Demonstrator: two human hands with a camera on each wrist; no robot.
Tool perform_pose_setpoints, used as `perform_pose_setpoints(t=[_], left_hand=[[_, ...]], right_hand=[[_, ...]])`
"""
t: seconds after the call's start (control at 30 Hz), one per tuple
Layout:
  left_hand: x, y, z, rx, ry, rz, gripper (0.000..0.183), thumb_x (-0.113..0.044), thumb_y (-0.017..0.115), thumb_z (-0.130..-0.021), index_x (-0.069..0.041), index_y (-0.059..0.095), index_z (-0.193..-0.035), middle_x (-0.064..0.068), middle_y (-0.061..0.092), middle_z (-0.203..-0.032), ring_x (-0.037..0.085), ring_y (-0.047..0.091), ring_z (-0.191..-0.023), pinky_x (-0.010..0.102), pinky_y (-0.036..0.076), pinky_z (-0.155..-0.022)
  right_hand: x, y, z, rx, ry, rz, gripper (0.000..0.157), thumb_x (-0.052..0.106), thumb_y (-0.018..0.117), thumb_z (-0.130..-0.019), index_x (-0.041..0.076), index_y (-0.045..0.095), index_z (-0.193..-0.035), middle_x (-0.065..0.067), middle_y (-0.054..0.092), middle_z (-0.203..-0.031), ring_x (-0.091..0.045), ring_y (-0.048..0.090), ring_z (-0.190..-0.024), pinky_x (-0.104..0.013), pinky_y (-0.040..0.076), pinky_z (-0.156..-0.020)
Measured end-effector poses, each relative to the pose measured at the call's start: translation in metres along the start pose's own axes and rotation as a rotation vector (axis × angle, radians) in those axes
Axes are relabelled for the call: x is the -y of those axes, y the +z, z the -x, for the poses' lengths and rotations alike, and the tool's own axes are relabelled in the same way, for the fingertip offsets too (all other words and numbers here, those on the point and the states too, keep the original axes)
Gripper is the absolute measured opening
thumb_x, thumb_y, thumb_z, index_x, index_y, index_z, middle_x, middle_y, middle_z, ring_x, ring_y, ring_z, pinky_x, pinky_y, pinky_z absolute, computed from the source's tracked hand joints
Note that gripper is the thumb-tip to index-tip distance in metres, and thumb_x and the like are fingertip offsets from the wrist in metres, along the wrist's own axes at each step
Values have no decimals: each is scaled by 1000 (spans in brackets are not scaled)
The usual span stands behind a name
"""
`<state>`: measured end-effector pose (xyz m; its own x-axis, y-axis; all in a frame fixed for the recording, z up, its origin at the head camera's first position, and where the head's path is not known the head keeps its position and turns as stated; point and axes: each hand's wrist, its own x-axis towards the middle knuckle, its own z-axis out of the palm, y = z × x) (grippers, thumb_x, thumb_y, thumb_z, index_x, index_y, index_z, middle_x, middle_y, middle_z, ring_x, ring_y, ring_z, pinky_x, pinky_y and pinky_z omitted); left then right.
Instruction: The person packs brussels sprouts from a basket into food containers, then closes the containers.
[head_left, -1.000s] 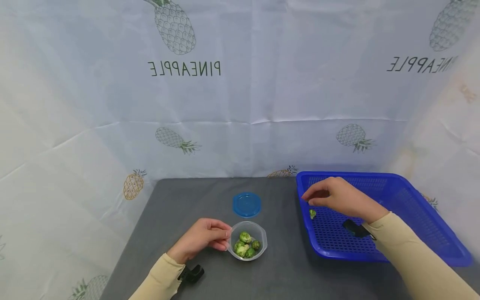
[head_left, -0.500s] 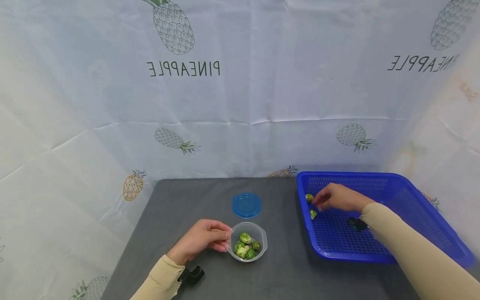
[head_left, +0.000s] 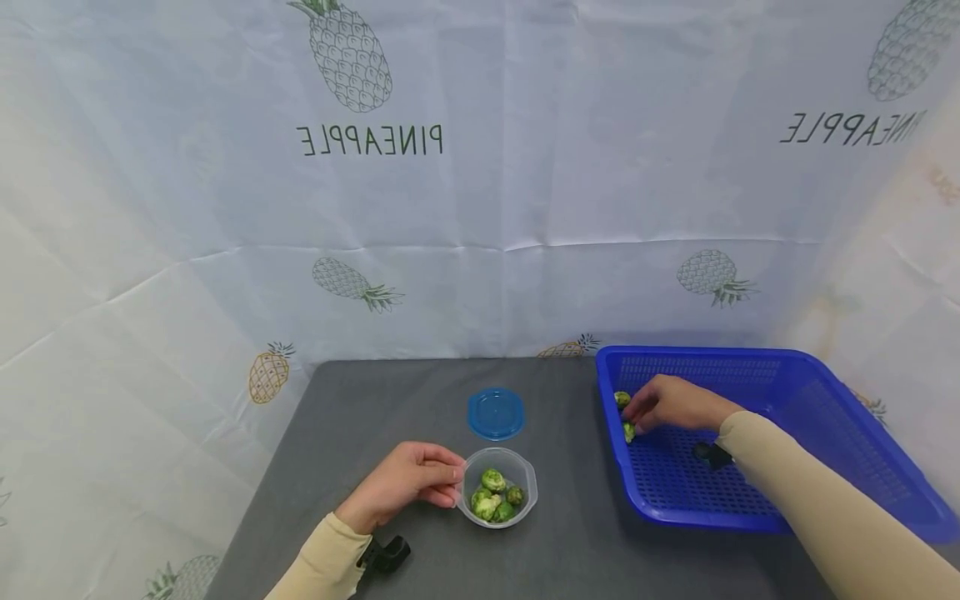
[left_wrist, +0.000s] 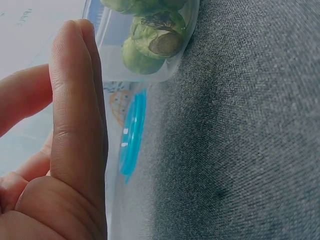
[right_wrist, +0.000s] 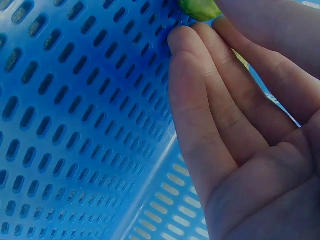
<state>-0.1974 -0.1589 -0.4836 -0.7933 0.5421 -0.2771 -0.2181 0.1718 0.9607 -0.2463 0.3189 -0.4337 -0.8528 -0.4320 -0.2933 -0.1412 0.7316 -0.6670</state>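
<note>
A clear plastic bowl (head_left: 525,508) with several Brussels sprouts (head_left: 492,480) in it stands on the grey table. My left hand (head_left: 408,482) pinches its rim from the left. In the left wrist view the sprouts (left_wrist: 155,42) show through the bowl wall, just past my thumb. Inside the blue basket (head_left: 708,520), my right hand (head_left: 678,405) reaches down at the left wall. Its fingertips are close beside a Brussels sprout (head_left: 628,432), and another sprout (head_left: 622,399) lies behind. In the right wrist view the fingers reach forward, nearly straight, with a sprout (right_wrist: 199,7) at their tips.
A blue lid (head_left: 496,413) lies on the table behind the bowl. The basket takes up the right side of the table. A white curtain (head_left: 517,183) with pineapple prints hangs at the back and sides.
My right hand has come down from over the basket's left rim into the basket, then moved slightly nearer the front sprout. The left hand and bowl have stayed in place.
</note>
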Motion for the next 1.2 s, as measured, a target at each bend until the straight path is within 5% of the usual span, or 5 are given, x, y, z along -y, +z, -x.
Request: perform_pose_setpoints(t=[1.2], left_hand=[[-1,0,1,-15,-3,-1,43,-20,76,-103,10,69,-132,8,80,-98,12,78,-84,30,70,-80]], right_hand=[[6,5,-6,-35,9,82,23,15,87,-90,7,83,-110,-3,82,-103,-15,76,-91,-42,67,-83]])
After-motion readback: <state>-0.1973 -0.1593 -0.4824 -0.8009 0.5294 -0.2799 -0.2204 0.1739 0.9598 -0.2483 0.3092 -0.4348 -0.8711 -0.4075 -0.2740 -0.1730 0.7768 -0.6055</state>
